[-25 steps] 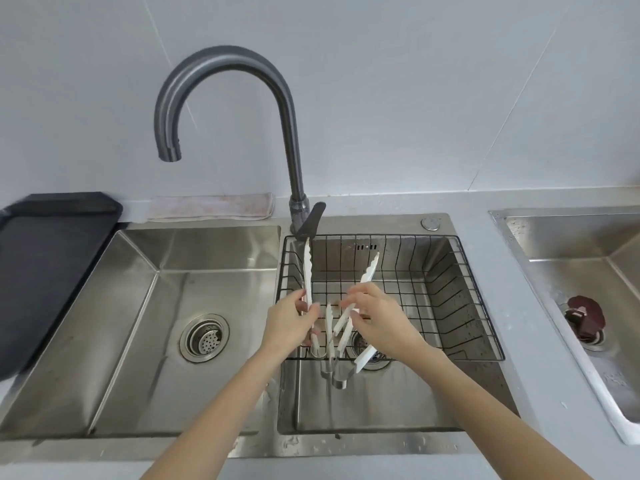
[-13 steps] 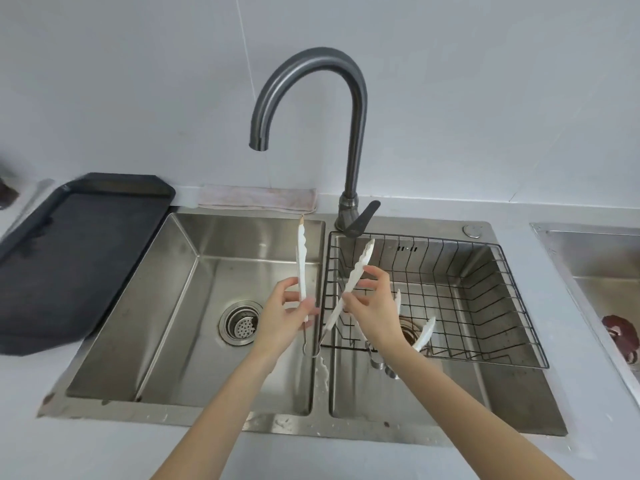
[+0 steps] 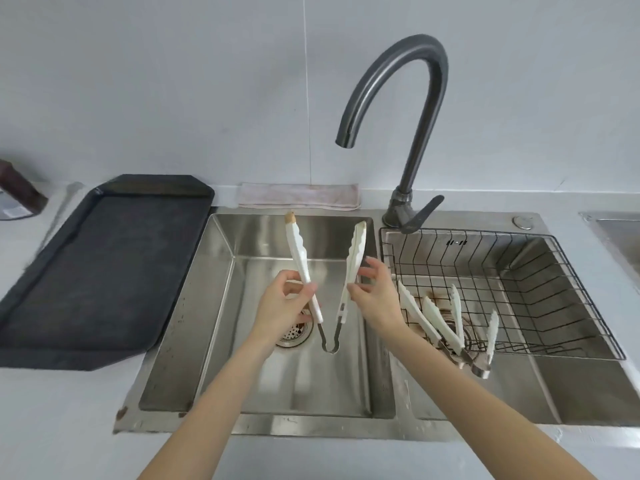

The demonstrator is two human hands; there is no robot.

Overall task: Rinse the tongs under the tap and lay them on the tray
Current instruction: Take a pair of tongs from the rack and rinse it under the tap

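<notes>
White tongs (image 3: 356, 258) with a metal hinge hang spread in a V over the left sink basin (image 3: 221, 282). My left hand (image 3: 282, 308) pinches the left arm of the tongs, whose tip carries a brown smear. My right hand (image 3: 375, 292) holds the right arm between fingertips. The dark grey tap (image 3: 420, 109) arches above with its spout over the left basin; no water runs. The black tray (image 3: 93, 271) lies on the counter left of the sink.
A wire basket (image 3: 540, 271) sits in the right basin with two more white tongs (image 3: 440, 320) leaning at its front. A folded cloth (image 3: 299, 195) lies behind the sink. A second sink (image 3: 620, 233) is at the far right, a dark bottle (image 3: 17, 185) at the far left.
Both hands lifted one pair of tongs out of the wire basket and carried it left over the left basin, spreading its arms wider. My view has swung left.
</notes>
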